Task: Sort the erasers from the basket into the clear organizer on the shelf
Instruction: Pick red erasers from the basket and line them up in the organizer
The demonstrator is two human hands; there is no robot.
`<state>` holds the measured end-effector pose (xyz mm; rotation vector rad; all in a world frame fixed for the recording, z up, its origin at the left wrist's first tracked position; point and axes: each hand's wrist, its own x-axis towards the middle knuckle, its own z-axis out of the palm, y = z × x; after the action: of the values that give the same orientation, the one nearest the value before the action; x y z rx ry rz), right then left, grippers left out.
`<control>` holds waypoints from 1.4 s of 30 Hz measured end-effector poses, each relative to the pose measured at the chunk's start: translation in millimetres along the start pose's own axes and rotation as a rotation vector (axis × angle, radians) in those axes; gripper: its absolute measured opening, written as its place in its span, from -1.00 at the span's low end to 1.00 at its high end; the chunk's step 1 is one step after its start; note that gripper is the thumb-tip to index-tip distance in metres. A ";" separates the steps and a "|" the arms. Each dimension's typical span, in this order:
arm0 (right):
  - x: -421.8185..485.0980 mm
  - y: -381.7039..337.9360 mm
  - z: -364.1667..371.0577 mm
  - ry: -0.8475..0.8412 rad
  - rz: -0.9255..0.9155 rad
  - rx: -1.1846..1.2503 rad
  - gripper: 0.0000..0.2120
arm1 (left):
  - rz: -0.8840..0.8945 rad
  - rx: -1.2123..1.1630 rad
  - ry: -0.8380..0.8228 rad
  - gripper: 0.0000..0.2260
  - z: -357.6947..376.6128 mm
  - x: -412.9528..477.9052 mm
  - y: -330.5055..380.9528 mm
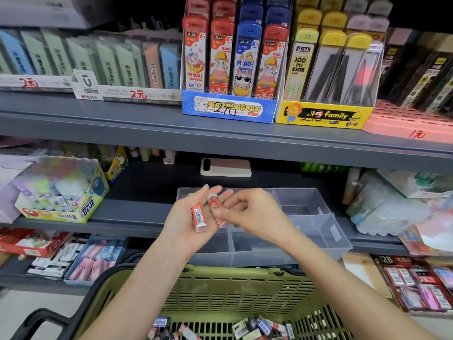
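Observation:
My left hand (186,214) is palm up over the clear organizer (316,224) on the middle shelf, with two red-sleeved erasers lying in it. One eraser (199,217) shows a barcode. My right hand (255,212) pinches the second red eraser (215,204) at my left fingertips. The organizer's visible compartments look bare. Below, the olive green basket (235,295) holds several more erasers (252,327) in black, blue and red sleeves.
A phone (226,167) lies at the back of the middle shelf. A glue-stick box (61,192) stands left of the organizer and plastic-wrapped packs (387,212) right of it. Pencil-lead display boxes (230,104) fill the upper shelf. Boxes of stationery (416,283) line the lower shelf.

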<state>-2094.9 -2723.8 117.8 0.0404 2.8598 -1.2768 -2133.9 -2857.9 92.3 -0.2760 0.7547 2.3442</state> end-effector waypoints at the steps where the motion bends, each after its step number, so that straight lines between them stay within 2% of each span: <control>1: -0.5 -0.3 0.9 -0.013 0.018 0.028 -0.85 | 0.000 0.030 -0.012 -0.70 3.2 0.5 -2.7; 4: 2.8 10.0 -14.4 -0.061 0.116 0.257 -0.90 | 0.011 0.062 -0.049 -0.65 10.0 4.4 -9.3; 7: 10.7 32.3 -44.1 0.069 0.224 0.277 -0.84 | 0.063 0.210 -0.024 -0.58 11.0 9.5 -9.2; 9: 22.3 49.9 -57.8 0.151 0.303 0.083 -0.75 | 0.104 0.274 0.022 -0.57 6.7 11.5 -8.2; 12: 42.1 61.4 -59.6 0.039 0.483 -0.333 -0.61 | 0.123 0.327 0.040 -0.71 -0.3 10.6 -9.5; 15: 56.8 59.1 -45.0 -0.021 0.524 -0.631 -0.66 | 0.103 0.361 0.058 -0.79 -1.3 8.0 -11.8; 18: 59.5 55.8 -27.0 -0.015 0.483 -0.769 -0.78 | 0.077 0.317 0.056 -0.69 -1.7 8.5 -10.7; 21: 58.7 54.5 -17.5 -0.003 0.484 -0.833 -0.79 | 0.016 0.226 0.087 -0.60 -3.1 9.5 -7.6; 25: 56.2 55.2 -13.3 -0.007 0.426 -0.864 -0.91 | -0.052 0.122 0.082 -0.61 -5.2 10.6 -6.3; 26: 55.5 55.4 -13.5 -0.021 0.410 -0.853 -0.96 | -0.061 0.107 0.082 -0.62 -5.5 10.4 -6.6; 29: 50.8 55.4 -19.9 -0.017 0.388 -0.730 -0.88 | -0.068 0.060 0.084 -0.68 -3.9 8.6 -7.3; 34: 20.0 54.5 -33.9 0.205 0.172 -0.273 -0.75 | -0.046 0.116 0.122 -0.71 7.1 13.5 -10.8; 38: -6.0 62.6 -45.3 0.229 0.164 -0.017 -0.67 | -0.022 0.225 0.154 -0.70 27.3 26.5 -23.8; 42: -20.2 84.6 -55.1 0.283 0.213 0.060 -0.70 | -0.068 0.291 0.199 -0.81 46.8 43.9 -33.5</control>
<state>-2072.3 -2626.8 92.0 0.5540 2.9346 -1.4127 -2146.1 -2786.8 98.8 -0.4035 1.1497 2.1290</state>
